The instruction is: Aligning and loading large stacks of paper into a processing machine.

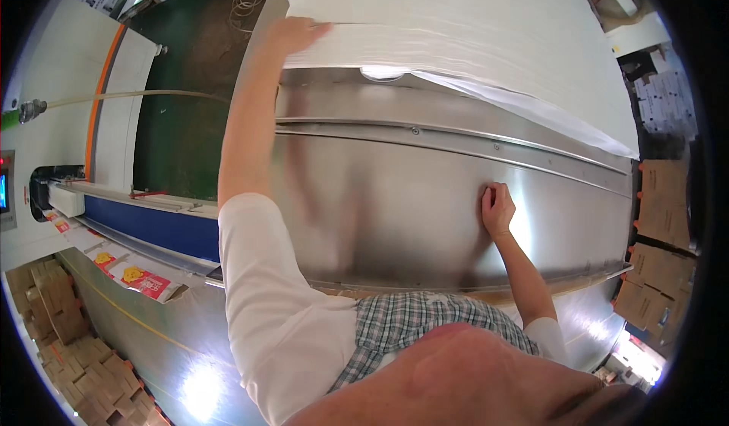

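A worker's left hand (301,34) is touching stacked white sheets (456,42), grip unclear; the right hand (498,209) is resting, loosely clenched, on a metal tabletop (410,206).

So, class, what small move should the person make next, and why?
Probably bring the right hand up to the near edge of the white sheets: the left hand is at their left end, while the right is curled over the metal table, and the near edge looks uneven.
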Tool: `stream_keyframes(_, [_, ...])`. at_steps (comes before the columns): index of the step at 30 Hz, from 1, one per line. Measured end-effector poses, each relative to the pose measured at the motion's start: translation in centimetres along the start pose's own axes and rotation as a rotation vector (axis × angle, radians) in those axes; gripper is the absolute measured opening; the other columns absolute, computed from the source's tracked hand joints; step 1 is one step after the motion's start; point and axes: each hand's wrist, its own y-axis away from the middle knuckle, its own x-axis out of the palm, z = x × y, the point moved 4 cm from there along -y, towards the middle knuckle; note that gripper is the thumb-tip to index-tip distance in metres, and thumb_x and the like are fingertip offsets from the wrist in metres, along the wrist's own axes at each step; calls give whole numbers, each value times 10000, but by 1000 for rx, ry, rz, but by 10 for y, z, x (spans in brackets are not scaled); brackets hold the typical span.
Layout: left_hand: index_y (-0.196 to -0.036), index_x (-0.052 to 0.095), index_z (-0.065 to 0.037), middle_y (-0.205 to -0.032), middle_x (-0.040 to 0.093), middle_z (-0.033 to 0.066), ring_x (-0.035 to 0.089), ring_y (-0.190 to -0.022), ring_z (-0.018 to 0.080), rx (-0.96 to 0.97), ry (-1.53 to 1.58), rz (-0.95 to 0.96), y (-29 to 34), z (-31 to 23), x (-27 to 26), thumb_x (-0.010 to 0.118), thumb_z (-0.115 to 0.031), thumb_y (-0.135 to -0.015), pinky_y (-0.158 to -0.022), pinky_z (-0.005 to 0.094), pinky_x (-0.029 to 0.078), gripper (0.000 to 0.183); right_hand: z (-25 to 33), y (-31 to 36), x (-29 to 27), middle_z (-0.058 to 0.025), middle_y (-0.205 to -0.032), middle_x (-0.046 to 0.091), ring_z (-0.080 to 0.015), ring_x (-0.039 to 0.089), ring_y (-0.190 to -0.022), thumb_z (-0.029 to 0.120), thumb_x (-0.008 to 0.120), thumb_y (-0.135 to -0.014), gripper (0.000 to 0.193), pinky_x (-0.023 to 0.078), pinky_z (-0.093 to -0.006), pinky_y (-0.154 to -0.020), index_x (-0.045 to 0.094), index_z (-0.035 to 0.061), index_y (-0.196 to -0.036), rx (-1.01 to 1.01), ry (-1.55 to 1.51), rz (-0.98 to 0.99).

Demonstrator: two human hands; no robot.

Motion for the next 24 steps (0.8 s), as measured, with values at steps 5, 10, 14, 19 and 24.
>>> stream_keyframes(5, [-1190,477,-27,-1125,553,159,493,-1086,318,221,-244,285,-7,-109,59,503,-731,-634,-901,443,376,897,-2,1,-1,-108,-732,541,-301,545,-633,98,543,-797,53,443,-371,-554,520,72,-836,20,-19,-27])
stream_keyframes(10, [-1310,321,-98,-1313,387,135,353,-1215,328,240,-524,266,19,-139,81,669,-628,-524,-946,597,260,1010,2,-58,0,-139,-698,570,-308,562,-617,157,539,-829,131,450,-356,-574,549,30,-856,74,-203,121])
stream_keyframes(14, [-1325,301,-148,-1330,372,118,336,-1227,334,195,-557,214,35,-137,86,754,-488,-498,-942,654,217,1002,79,-163,14,-126,-886,558,-304,554,-808,130,548,-802,177,461,-401,-669,568,58,-962,-485,-322,-77])
stream_keyframes(19, [-1291,370,-237,-1281,447,65,385,-1190,328,204,-690,135,55,-134,93,719,-490,-573,-937,654,220,837,176,-240,77,-93,-1046,586,-273,523,-1023,280,568,-777,312,414,-398,-852,580,136,-1054,-939,6,284])
stream_keyframes(24, [-1347,281,-145,-1362,358,87,309,-1258,331,-40,-635,174,50,-137,84,780,-459,-463,-950,670,177,1062,51,-279,54,-98,-1070,588,-314,520,-1038,523,346,-854,494,352,-516,-878,580,142,-1066,-244,213,403])
